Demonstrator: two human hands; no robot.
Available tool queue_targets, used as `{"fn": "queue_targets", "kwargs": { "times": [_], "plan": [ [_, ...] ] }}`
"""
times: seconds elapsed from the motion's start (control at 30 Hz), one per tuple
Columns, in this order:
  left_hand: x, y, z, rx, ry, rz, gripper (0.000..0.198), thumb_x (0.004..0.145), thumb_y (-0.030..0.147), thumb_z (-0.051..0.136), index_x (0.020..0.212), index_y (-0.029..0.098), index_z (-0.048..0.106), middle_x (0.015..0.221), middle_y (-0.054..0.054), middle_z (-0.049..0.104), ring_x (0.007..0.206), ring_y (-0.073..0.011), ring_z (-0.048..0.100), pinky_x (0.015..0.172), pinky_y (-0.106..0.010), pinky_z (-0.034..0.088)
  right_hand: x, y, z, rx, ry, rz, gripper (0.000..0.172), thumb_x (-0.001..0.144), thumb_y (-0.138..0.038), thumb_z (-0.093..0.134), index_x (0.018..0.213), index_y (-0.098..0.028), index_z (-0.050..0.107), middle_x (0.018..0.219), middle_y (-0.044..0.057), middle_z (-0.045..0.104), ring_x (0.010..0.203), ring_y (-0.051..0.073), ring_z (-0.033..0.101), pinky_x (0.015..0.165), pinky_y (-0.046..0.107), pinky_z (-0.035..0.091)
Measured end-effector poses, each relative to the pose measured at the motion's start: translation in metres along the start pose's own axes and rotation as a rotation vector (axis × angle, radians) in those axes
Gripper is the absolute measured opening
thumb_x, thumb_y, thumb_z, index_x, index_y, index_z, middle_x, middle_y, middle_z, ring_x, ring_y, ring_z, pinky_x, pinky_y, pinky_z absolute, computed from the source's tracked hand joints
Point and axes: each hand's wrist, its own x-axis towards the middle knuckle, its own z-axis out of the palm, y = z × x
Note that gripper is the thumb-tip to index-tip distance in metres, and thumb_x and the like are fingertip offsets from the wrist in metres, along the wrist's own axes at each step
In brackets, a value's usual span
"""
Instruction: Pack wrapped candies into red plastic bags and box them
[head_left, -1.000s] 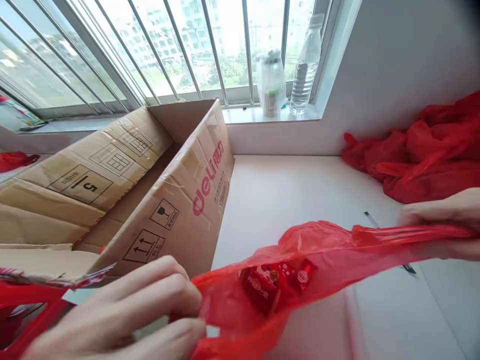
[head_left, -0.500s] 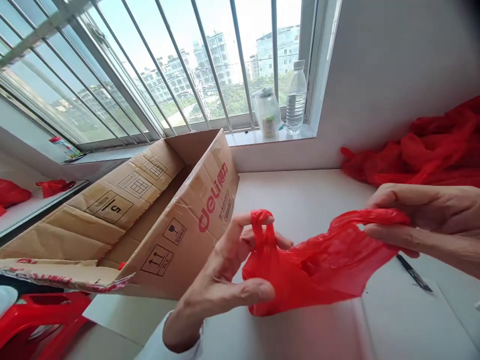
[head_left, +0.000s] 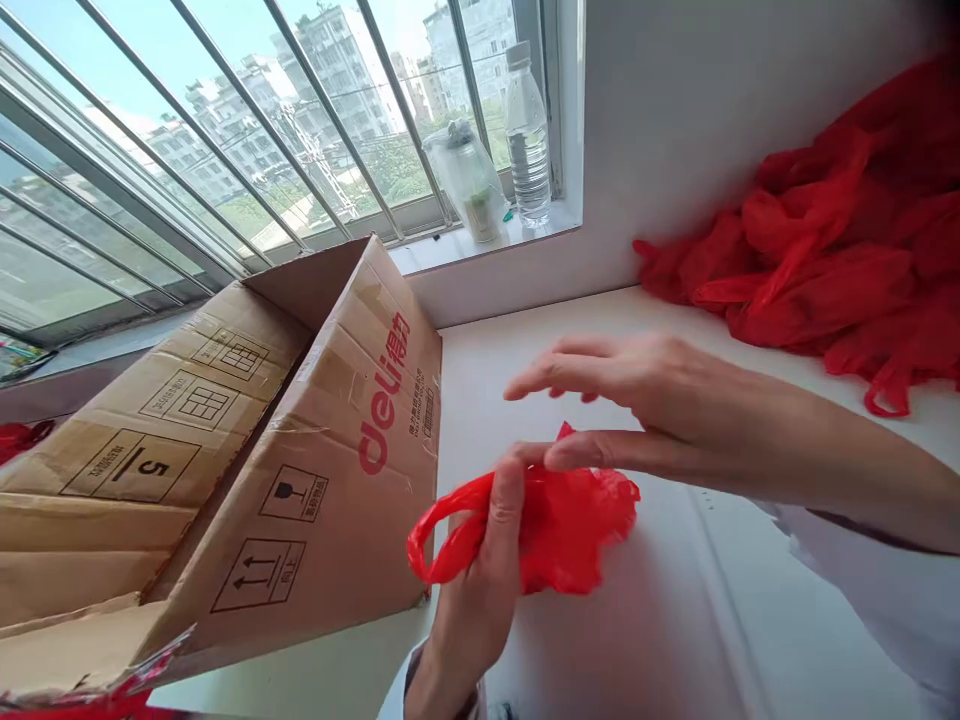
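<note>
A red plastic bag (head_left: 566,525) is bunched up in my left hand (head_left: 487,570), whose thumb presses over it. The bag's looped handle (head_left: 431,550) sticks out to the left of that thumb. Above the bag, my right hand (head_left: 622,390) has its fingers stretched out and apart from the thumb. The right thumb lies by the top of the bag, close to the left fingers; whether it touches cannot be made out. Some left fingers are hidden behind the bag.
An open cardboard box (head_left: 367,440) stands to the left on the white table (head_left: 480,370). A heap of red plastic bags (head_left: 832,240) lies at the right against the wall. On the window sill are a water bottle (head_left: 529,140) and a bagged cup (head_left: 472,185).
The bag went from stretched between both hands to bunched in my left hand. My right hand let go of its end and moved left over the bag. The view turned right.
</note>
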Motion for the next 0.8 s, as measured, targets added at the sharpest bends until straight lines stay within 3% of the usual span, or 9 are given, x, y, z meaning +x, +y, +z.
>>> {"fn": "queue_targets", "kwargs": {
  "times": [0.1, 0.23, 0.37, 0.43, 0.5, 0.57, 0.67, 0.7, 0.8],
  "plan": [
    [0.003, 0.0, 0.002, -0.093, 0.006, -0.067, 0.052, 0.083, 0.07, 0.05, 0.104, 0.025, 0.066, 0.058, 0.003, 0.05, 0.05, -0.0107, 0.042, 0.041, -0.019, 0.034, -0.005, 0.029, 0.012, 0.328, -0.164, 0.178, 0.02, 0.088, -0.038, 0.062, 0.094, -0.021, 0.07, 0.079, -0.002, 0.067, 0.067, 0.01, 0.06, 0.058, 0.021, 0.047],
    [0.008, -0.004, 0.006, -0.217, -0.139, -0.106, 0.059, 0.083, 0.071, 0.049, 0.124, 0.029, 0.053, 0.056, 0.005, 0.053, 0.035, -0.0079, 0.038, 0.032, -0.018, 0.03, -0.006, 0.036, 0.024, 0.516, 0.019, 0.291, 0.018, 0.085, -0.036, 0.065, 0.084, -0.019, 0.071, 0.074, -0.001, 0.068, 0.065, 0.011, 0.061, 0.058, 0.022, 0.05],
    [0.016, -0.002, 0.001, -0.413, -0.264, -0.155, 0.05, 0.092, 0.061, 0.042, 0.127, 0.026, 0.049, 0.057, 0.004, 0.059, 0.036, -0.0101, 0.05, 0.036, -0.018, 0.037, -0.006, 0.019, 0.028, 0.219, 0.282, 0.207, 0.011, 0.085, -0.027, 0.066, 0.079, -0.019, 0.071, 0.073, -0.001, 0.07, 0.065, 0.01, 0.062, 0.059, 0.02, 0.049],
    [0.02, 0.002, -0.006, -0.441, -0.382, -0.164, 0.043, 0.097, 0.054, 0.036, 0.124, 0.024, 0.05, 0.053, 0.003, 0.06, 0.039, -0.0106, 0.053, 0.042, -0.017, 0.041, -0.011, 0.005, 0.033, -0.049, 0.44, 0.059, 0.009, 0.086, -0.019, 0.065, 0.077, -0.019, 0.07, 0.073, -0.002, 0.069, 0.064, 0.008, 0.059, 0.059, 0.019, 0.046],
    [0.024, 0.005, -0.014, -0.447, -0.437, -0.174, 0.029, 0.098, 0.046, 0.039, 0.113, 0.025, 0.052, 0.052, 0.004, 0.058, 0.043, -0.0085, 0.052, 0.045, -0.015, 0.039, -0.019, -0.008, 0.038, -0.254, 0.5, -0.107, 0.011, 0.086, -0.012, 0.063, 0.079, -0.017, 0.069, 0.074, 0.0, 0.067, 0.064, 0.008, 0.055, 0.059, 0.02, 0.044],
    [0.026, 0.004, -0.022, -0.432, -0.44, -0.154, 0.015, 0.095, 0.039, 0.051, 0.094, 0.024, 0.052, 0.057, 0.006, 0.054, 0.047, -0.0055, 0.046, 0.047, -0.013, 0.035, -0.029, -0.017, 0.042, -0.342, 0.372, -0.233, 0.017, 0.088, -0.006, 0.056, 0.079, -0.015, 0.068, 0.073, 0.002, 0.065, 0.065, 0.01, 0.053, 0.058, 0.023, 0.042],
    [0.024, 0.0, -0.03, -0.274, -0.522, 0.007, 0.023, 0.085, 0.025, 0.064, 0.075, 0.019, 0.045, 0.064, 0.007, 0.047, 0.055, -0.0047, 0.04, 0.052, -0.015, 0.033, -0.039, -0.015, 0.04, -0.206, 0.039, -0.293, 0.018, 0.09, -0.007, 0.052, 0.08, -0.015, 0.065, 0.074, 0.001, 0.063, 0.067, 0.011, 0.053, 0.058, 0.025, 0.041],
    [0.022, -0.001, -0.031, -0.192, -0.548, 0.075, 0.022, 0.081, 0.017, 0.065, 0.073, 0.018, 0.045, 0.066, 0.006, 0.047, 0.057, -0.005, 0.039, 0.054, -0.016, 0.032, -0.04, -0.01, 0.038, -0.086, 0.012, -0.282, 0.013, 0.091, -0.012, 0.056, 0.081, -0.016, 0.064, 0.076, 0.001, 0.063, 0.07, 0.011, 0.055, 0.061, 0.024, 0.043],
    [0.009, 0.002, -0.031, 0.23, -0.479, 0.309, 0.025, 0.072, -0.004, 0.055, 0.07, 0.018, 0.043, 0.065, 0.007, 0.044, 0.058, -0.0049, 0.034, 0.053, -0.017, 0.027, -0.031, 0.009, 0.038, 0.264, 0.142, -0.132, 0.007, 0.093, -0.023, 0.057, 0.095, -0.021, 0.063, 0.092, 0.001, 0.066, 0.084, 0.011, 0.061, 0.075, 0.022, 0.048]
  ]
}}
